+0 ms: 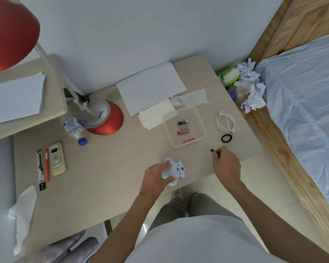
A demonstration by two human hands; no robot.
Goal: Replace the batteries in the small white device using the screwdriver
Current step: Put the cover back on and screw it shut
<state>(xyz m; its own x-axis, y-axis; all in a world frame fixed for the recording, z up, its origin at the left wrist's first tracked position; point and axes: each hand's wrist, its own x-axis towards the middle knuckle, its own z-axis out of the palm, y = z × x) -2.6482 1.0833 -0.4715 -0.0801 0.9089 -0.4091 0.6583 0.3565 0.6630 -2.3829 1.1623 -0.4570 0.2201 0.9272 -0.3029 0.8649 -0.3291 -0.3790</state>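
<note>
desk (112,177): the step, as I judge it, is to bring the tool to the screw. It is better to press the device flat here, so it does not turn.
clear tray (195,120): it stands beyond both hands, near enough to reach.
left hand (156,177): the fingers curl around the left side of the device and hold it on the desk.
right hand (226,164): it closes around a thin dark tool.
white device (174,170): it lies near the front edge, in the left hand, apart from the right hand.
screwdriver (212,150): only a dark end shows past the right fingers, so this is probably the screwdriver. Line it up upright before turning.
batteries (183,132): three lie in the tray.
</note>
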